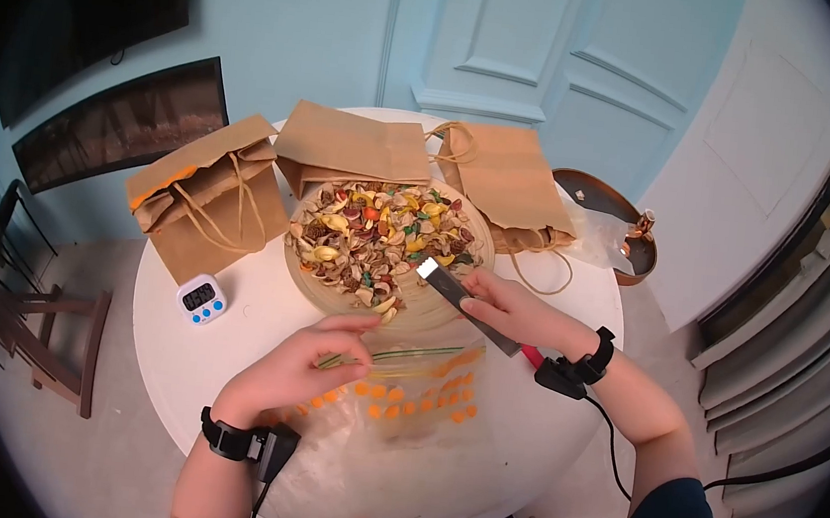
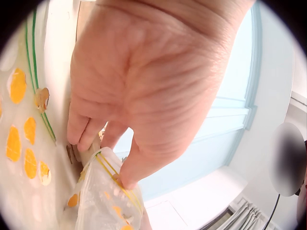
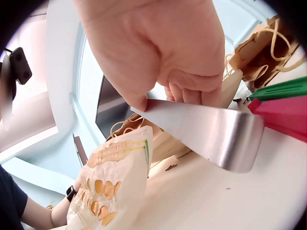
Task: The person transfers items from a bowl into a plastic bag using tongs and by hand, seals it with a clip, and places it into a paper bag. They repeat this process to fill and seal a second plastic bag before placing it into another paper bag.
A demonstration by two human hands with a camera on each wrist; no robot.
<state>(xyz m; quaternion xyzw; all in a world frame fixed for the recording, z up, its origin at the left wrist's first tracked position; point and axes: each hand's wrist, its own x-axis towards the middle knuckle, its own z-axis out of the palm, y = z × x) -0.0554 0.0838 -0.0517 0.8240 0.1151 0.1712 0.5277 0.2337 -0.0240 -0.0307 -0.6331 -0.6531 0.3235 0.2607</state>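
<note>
The right hand grips the metal tongs, thumb on 1 side and fingers on the other; their tip shows over the right near part of the plate. The left hand pinches the edge of the zip bag, thumb on its yellow line. That bag, clear with orange spots, sits just on the near side of the plate (a dried petal lies against its green line). The plate itself carries a heap of potpourri.

Around the plate stand 3 paper bags: 1 to its left, 1 behind it, 1 behind and to its right. The timer is left of the plate, toward the near side. Well right of the plate is the brown tray, with clear plastic beside it. All rest on the white table.
</note>
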